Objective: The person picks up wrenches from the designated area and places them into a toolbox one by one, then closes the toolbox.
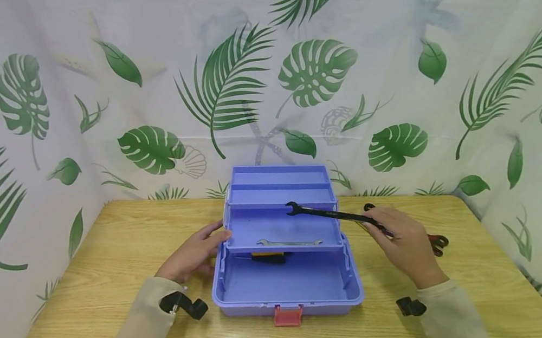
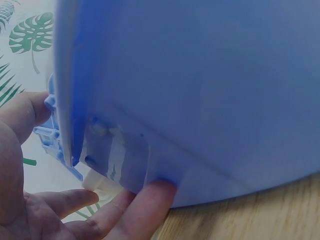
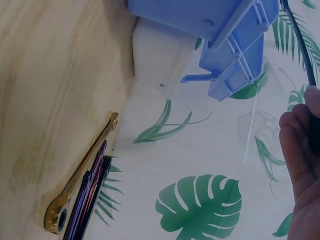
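A lavender toolbox [image 1: 314,307] stands on the table, its stepped trays raised. My right hand [image 1: 405,243] grips a black wrench [image 1: 324,213] near one end; its open-ended jaw points left, over the middle tray. My left hand [image 1: 191,257] rests at the toolbox's left side. In the left wrist view the thumb touches the tray edge and fairly straight fingers [image 2: 150,205] lie against the outer wall. A silver wrench [image 1: 290,243] lies along the front of the middle tray [image 1: 271,224]. Below it, a yellow-and-black handle [image 1: 268,257] shows in the bottom compartment, partly hidden under the tray.
Right of the toolbox, behind my right hand, more wrenches lie on the wooden table [image 1: 125,232], including one with a red end [image 1: 439,243]. The right wrist view shows a gold wrench [image 3: 56,210] beside several dark ones [image 3: 84,207]. A leaf-patterned cloth [image 1: 243,84] hangs behind the table.
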The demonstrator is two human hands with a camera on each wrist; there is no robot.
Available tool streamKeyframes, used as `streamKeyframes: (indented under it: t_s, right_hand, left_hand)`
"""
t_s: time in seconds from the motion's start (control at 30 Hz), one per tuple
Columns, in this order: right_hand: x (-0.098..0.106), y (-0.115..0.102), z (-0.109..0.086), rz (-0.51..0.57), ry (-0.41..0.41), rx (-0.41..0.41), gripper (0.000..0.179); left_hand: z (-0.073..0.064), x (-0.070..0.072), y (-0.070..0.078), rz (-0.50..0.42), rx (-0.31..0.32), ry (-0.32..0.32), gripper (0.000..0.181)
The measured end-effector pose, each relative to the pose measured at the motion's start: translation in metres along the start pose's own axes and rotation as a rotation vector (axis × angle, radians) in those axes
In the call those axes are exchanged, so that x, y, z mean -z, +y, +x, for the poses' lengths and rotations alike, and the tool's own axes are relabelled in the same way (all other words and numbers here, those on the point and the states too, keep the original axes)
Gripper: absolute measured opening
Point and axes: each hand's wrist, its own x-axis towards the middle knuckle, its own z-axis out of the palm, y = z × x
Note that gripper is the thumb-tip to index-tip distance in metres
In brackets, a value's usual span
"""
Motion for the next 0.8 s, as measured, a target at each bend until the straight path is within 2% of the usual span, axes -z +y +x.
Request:
streamKeyframes:
  t_s: [0.23, 0.37, 0.47, 0.63, 0.8]
  right_hand:
    - [-0.006, 0.0, -0.001, -0.017, -0.023, 0.042, 0.028]
    - [-0.01, 0.0, -0.001, -0.04, -0.025, 0.086, 0.02]
    - [-0.013, -0.002, 0.001, -0.049, -0.018, 0.118, 0.026]
    - [-0.015, -0.006, 0.004, -0.048, -0.038, 0.125, 0.024]
    - [-0.02, -0.012, 0.007, -0.023, -0.041, 0.139, 0.041]
  left_hand:
    - [0.002, 0.001, -0.002, 0.014, 0.001, 0.02, 0.079]
    - [0.002, 0.001, -0.002, 0.029, 0.0, 0.02, 0.079]
    - [0.002, 0.002, -0.001, 0.024, -0.002, 0.014, 0.08]
    - [0.002, 0.002, 0.0, 0.008, -0.005, 0.008, 0.08]
    - [0.001, 0.001, 0.0, 0.016, -0.003, 0.003, 0.081]
